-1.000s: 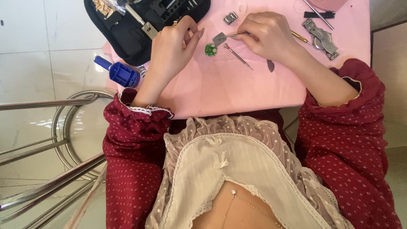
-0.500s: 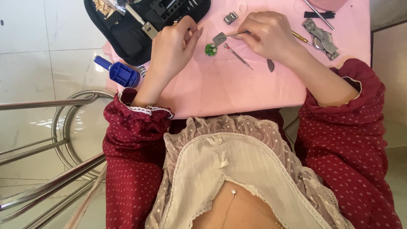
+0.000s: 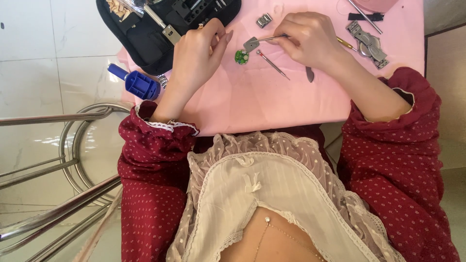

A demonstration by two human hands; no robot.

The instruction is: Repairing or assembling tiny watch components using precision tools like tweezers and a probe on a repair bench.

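Pinching tweezers (image 3: 272, 38) in a closed grip, the right hand (image 3: 310, 39) points them leftward, near horizontal.

blue tool (image 3: 138, 83), steel stool (image 3: 73, 140).

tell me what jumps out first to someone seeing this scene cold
The pink table stands out, with both hands at its far edge. The right hand pinches tweezers holding a small grey metal piece above a tiny green round part; the left hand rests beside a black tool case.
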